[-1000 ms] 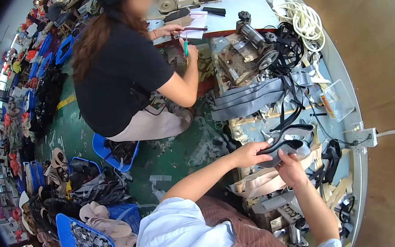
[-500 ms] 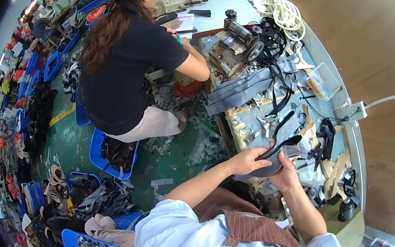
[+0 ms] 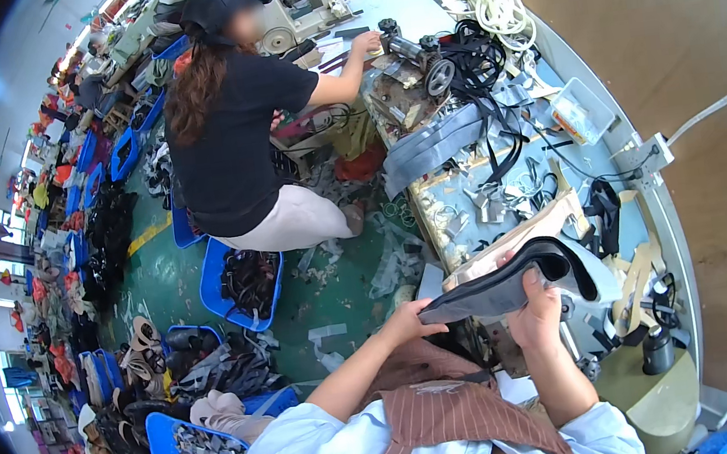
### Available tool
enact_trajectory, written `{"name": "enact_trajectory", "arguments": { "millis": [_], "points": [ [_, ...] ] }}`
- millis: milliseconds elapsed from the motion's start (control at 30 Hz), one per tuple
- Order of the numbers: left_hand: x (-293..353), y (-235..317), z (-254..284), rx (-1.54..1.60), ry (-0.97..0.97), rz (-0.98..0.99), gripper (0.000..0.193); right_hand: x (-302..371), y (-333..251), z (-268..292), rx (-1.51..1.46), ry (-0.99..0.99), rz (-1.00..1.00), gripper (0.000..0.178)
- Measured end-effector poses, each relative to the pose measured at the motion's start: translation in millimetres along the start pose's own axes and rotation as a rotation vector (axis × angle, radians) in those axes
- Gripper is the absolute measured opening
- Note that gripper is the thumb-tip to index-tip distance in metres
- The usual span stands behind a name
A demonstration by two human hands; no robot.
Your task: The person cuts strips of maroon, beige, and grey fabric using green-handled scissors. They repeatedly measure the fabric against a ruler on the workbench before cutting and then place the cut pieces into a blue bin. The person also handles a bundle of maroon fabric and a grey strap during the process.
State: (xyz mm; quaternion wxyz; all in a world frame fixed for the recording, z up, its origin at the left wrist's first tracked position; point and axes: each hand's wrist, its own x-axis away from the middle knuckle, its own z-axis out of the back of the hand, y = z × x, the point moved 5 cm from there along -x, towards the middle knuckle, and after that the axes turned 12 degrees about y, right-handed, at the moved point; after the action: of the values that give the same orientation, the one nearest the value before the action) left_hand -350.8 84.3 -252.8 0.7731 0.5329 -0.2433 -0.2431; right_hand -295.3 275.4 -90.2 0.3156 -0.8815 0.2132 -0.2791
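Over the near edge of the worktable [image 3: 467,180], my two hands hold a long grey and black fabric piece [image 3: 481,297] between them. Its right part bends over into a black-lined loop. At the tapered left end, my left hand [image 3: 408,322] is closed with the thumb along the lower edge. My right hand [image 3: 535,315] grips the piece near the loop, thumb in front and other fingers partly hidden behind. A beige, curved piece [image 3: 515,240] shows just behind it; whether my fingers also hold that one I cannot tell.
Left of the table a person [image 3: 252,132] in black bends towards a sewing machine [image 3: 291,9], one arm reaching to a metal device with a handwheel [image 3: 439,77]. Grey strips [image 3: 435,147], black straps and scraps clutter the table. Blue bins [image 3: 211,282] stand on the green floor.
The fabric piece has turned and stretched out between my hands, my left hand moving left to its end. The beige piece now shows behind. The other person has straightened and reached forward.
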Motion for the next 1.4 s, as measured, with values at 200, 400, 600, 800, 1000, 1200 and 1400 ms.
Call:
{"name": "enact_trajectory", "arguments": {
  "millis": [200,400,600,800,1000,1200,1400],
  "points": [
    [-25.4,-46.6,20.2,-0.029,-0.043,0.026,0.078,3.3,20.2,16.6,-0.03,0.16,-0.011,0.034],
    [-171.2,-104.7,120.5,-0.388,0.213,-0.031,0.056,-20.6,69.4,15.1,-0.011,0.315,0.027,0.028],
    [-378.6,-119.4,239.3,-0.599,0.694,-0.124,0.042,-55.1,106.7,-28.2,-0.067,0.575,0.015,0.029],
    [-547.7,-152.2,338.8,-1.041,0.647,-0.008,0.038,-87.7,100.2,-38.7,-0.071,0.675,0.123,0.031],
    [-631.7,-179.8,384.0,-1.169,0.587,0.005,0.042,-127.4,79.5,-41.4,-0.207,0.737,-0.025,0.034],
    [-674.8,-201.3,386.9,-1.231,0.443,-0.038,0.035,-217.5,-33.9,-35.7,-0.049,0.832,0.207,0.036],
    [-671.5,-195.7,393.0,-1.353,0.477,-0.003,0.023,-288.7,-79.1,46.7,0.24,0.954,0.303,0.051]
  ]
}}
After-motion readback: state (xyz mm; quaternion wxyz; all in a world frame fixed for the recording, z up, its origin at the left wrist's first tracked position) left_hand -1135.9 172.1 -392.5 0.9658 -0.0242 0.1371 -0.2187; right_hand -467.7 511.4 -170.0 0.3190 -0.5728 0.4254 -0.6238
